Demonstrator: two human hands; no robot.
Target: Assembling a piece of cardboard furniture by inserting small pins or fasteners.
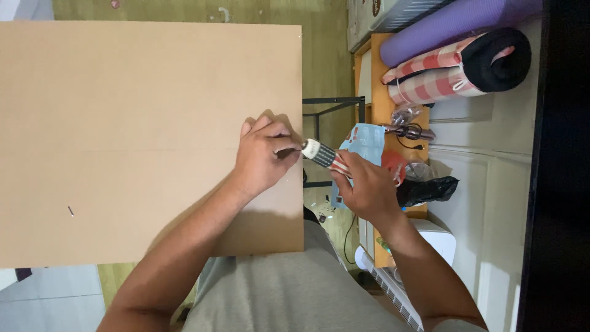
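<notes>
Head view: hands (264, 160) (both) grip tool (319, 152).

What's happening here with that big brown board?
A person leans over a large flat cardboard sheet. The left hand rests on the sheet near its right edge, fingertips pinching the tip of a small striped tube. The right hand grips the tube's other end, just off the edge. A faint crease line runs across the sheet toward the hands. Beside them, a purple rolled mat and a checked rolled blanket lie on an orange shelf.
</notes>
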